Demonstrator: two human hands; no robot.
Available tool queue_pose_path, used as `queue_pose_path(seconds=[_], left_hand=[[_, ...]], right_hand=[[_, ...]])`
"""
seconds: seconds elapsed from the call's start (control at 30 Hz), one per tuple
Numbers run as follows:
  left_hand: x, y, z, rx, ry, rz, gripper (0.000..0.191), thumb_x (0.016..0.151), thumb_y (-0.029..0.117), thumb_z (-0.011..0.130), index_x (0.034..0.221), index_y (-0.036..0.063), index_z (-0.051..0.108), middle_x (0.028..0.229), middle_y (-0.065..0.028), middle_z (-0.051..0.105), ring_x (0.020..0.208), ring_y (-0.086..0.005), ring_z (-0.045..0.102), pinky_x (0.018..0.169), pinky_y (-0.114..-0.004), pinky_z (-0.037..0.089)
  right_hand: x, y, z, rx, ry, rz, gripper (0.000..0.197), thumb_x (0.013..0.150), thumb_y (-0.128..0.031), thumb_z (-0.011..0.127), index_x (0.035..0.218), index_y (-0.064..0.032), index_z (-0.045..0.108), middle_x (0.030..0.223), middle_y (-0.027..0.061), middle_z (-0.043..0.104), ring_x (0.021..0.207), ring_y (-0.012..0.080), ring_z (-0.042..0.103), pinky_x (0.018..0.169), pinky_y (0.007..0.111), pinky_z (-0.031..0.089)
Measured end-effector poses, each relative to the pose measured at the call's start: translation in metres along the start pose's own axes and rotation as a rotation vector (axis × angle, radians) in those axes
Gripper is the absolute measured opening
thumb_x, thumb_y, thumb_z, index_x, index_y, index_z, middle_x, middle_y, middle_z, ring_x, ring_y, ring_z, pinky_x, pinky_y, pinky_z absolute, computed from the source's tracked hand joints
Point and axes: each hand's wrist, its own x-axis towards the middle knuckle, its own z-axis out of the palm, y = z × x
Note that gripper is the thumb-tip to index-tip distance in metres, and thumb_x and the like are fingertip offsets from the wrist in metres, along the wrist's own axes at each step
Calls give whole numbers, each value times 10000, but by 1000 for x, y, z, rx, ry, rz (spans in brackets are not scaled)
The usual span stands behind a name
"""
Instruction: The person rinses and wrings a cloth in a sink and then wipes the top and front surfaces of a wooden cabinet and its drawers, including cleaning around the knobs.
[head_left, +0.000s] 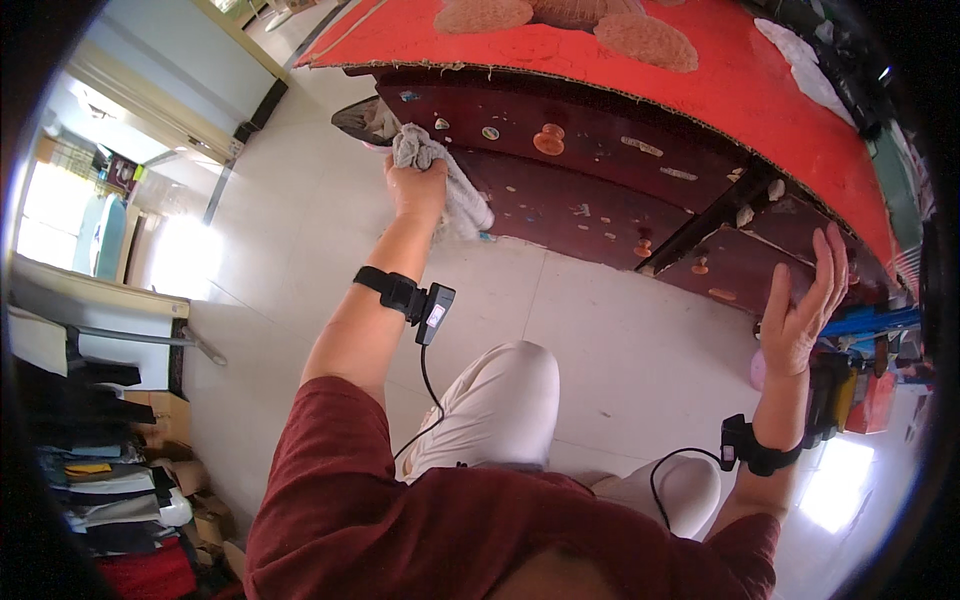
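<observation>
My left hand (418, 187) is closed around a bunched grey cloth (412, 146), at the left end of a dark red wooden drawer cabinet (577, 176). A paler length of fabric hangs beside my fingers along the cabinet's lower left edge; whether it is the same cloth I cannot tell. My right hand (799, 322) is raised at the cabinet's right end, thumb and fingers apart, with nothing in it. Round wooden knobs (549, 139) and worn stickers (490, 133) dot the drawer fronts. Contact between my right fingers and the cabinet cannot be made out.
A red sheet (720, 97) covers the cabinet top, with a plush toy (645, 41) on it. Folded clothes (112, 499) and cardboard boxes (214, 517) are stacked at left. Pale floor tiles (300, 217) run up to the cabinet. Cables trail from both wrist straps.
</observation>
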Motion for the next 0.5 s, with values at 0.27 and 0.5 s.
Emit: queue_pose_path(seconds=[0.27, 0.5], left_hand=[[-16, 15, -3, 201, -60, 121, 392, 637, 162, 613, 963, -47, 548, 1047, -194, 490, 955, -308, 489, 810, -349, 401], [-53, 27, 32, 217, 105, 335, 391, 663, 148, 579, 1025, 8, 533, 1090, -198, 449, 1072, -336, 363, 862, -376, 361]], right_hand=[[-29, -21, -2, 165, -214, 122, 412, 763, -80, 540, 1151, -43, 405, 1222, 146, 370, 1127, 303, 344, 929, 383, 277], [-41, -35, 2, 300, -264, 150, 371, 738, -35, 551, 1096, -13, 454, 1165, 163, 423, 1059, 317, 414, 878, 370, 343]])
